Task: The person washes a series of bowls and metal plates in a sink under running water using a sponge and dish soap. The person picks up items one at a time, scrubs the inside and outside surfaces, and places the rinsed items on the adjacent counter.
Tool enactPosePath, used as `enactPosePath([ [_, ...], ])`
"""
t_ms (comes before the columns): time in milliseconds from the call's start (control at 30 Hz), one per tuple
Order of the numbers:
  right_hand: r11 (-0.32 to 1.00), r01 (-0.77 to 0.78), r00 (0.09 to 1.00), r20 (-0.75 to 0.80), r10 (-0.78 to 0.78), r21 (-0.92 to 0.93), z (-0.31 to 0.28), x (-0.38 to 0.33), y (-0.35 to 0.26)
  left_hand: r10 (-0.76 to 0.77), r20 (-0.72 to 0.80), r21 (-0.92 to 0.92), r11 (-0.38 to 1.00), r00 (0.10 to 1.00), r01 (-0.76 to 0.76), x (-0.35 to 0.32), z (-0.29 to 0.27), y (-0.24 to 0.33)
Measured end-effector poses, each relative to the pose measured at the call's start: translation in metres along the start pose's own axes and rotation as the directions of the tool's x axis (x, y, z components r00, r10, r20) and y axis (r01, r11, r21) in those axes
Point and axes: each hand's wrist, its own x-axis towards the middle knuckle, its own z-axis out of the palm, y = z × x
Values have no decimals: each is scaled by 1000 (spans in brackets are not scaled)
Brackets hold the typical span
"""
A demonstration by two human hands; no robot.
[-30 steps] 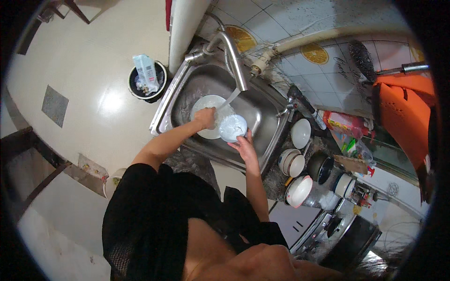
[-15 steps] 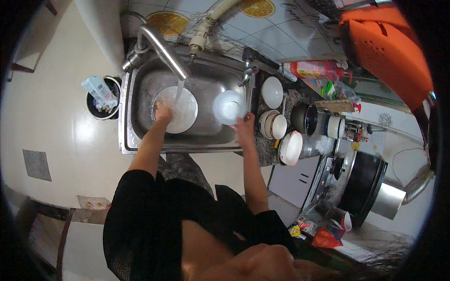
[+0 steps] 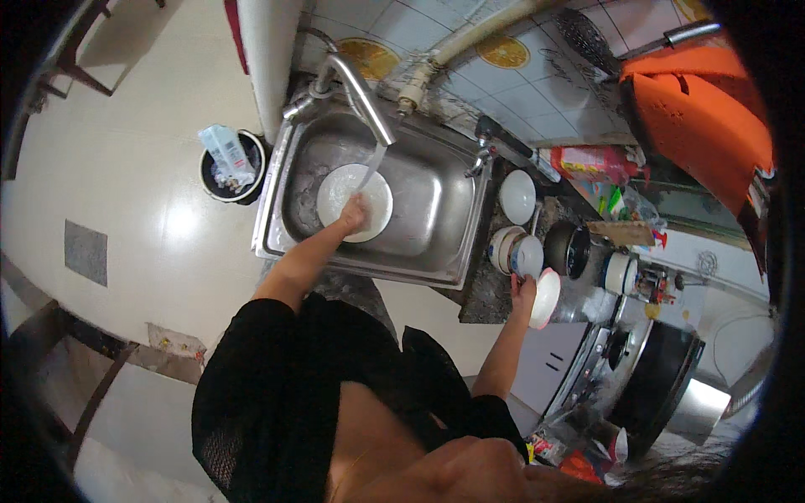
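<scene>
In the sink (image 3: 423,230), a round white plate or shallow bowl (image 3: 376,225) lies under a running stream of water. My left hand (image 3: 355,213) is over it, right by the stream. Its fingers look bunched together, and whatever they may hold cannot be made out. To the right of the sink, my right hand (image 3: 522,289) grips the near rim of a small white bowl (image 3: 527,254). That bowl is against the stacked bowls (image 3: 501,243) on the counter. A pink-rimmed white bowl (image 3: 547,298) is just right of my right hand.
The steel faucet (image 3: 360,99) reaches over the sink. Along the counter are another white bowl (image 3: 517,195), a dark pot (image 3: 568,250) and a light enamel pot (image 3: 619,272). A bin (image 3: 208,180) stands left of the sink. A stove (image 3: 587,369) is at the far right.
My right hand has carried the small bowl out of the sink, rightward to the stacked bowls. My left hand has drawn its fingers in and stays at the plate. The whole view has shifted and tilted.
</scene>
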Motion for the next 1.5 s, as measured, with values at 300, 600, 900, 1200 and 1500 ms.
enactPosePath([
  [300, 623, 420, 787, -77, -613, -659, -7, 5, 16, 402, 315, -120, 915, 860, -384, -83, -36, 103],
  [600, 573, 714, 328, 916, 232, -401, 245, -141, 121, 407, 401, 245, 816, 821, -524, -93, -75, 108],
  [900, -172, 933, 328, 943, 50, -316, 278, -53, 329, 140, 137, -65, 989, 981, -132, -66, -142, 71],
  [1200, 104, 980, 161, 981, 105, -172, 297, -119, 164, -53, 282, -809, 524, 958, 267, -16, -228, 135],
  [1500, 117, 945, 305, 952, 34, -307, 268, -125, 233, -54, 470, -766, 471, 881, 438, 21, -225, 141],
])
